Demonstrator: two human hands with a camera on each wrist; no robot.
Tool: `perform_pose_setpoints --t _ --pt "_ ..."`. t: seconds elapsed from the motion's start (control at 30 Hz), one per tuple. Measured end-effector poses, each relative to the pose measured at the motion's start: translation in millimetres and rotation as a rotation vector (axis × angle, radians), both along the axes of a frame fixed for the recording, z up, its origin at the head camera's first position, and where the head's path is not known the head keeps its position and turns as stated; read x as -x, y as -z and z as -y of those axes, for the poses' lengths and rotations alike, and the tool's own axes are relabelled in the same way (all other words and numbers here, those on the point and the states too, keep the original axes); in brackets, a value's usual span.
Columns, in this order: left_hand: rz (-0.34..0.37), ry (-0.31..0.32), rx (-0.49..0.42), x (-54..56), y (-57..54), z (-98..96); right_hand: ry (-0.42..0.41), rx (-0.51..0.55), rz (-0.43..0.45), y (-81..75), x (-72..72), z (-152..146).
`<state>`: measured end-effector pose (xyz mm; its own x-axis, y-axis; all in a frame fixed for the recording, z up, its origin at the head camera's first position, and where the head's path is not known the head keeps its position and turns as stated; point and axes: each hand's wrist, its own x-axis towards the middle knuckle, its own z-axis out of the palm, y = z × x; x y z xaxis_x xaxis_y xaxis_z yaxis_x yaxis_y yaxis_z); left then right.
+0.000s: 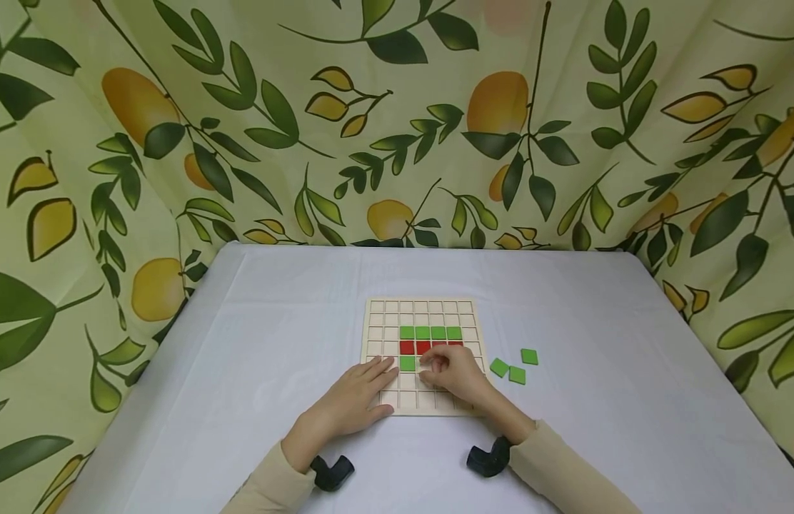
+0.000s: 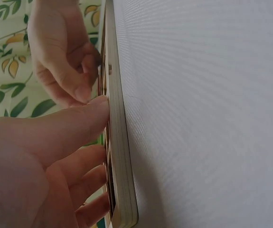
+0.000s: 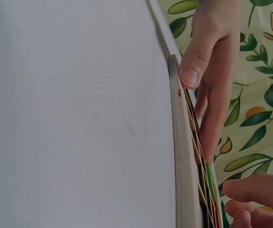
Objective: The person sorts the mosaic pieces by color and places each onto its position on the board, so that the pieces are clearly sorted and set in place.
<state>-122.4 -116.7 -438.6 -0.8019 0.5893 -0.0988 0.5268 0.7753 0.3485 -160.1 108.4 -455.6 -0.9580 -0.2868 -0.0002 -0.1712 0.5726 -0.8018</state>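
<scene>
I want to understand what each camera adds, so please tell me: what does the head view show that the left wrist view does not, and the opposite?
Only the head view: three loose green tiles beside the grid board, the beige sleeves and the black wrist devices.

Only the left wrist view: a small dark mark on the board's side edge.

Both: the left hand at the board, the right hand over it, the white tablecloth and the leafy curtain.

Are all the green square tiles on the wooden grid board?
No, three green square tiles lie on the white tablecloth, right of the wooden grid board.
</scene>
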Motion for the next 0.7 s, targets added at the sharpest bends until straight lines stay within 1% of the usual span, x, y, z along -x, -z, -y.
perform_pose_setpoints --t 0.2,0.43,0.7 --pt "0.002 -0.005 0.004 0.2 -1.1 -0.4 -0.003 0.038 0.061 -3.1 -4.4 -14" --pt "0.005 -0.006 -0.004 -0.4 -1.0 -0.6 0.017 0.046 0.059 -3.3 -8.1 -31" --pt "0.003 -0.002 -0.002 -1.2 -1.1 -0.4 0.07 0.04 0.087 -6.5 -12.1 -46"
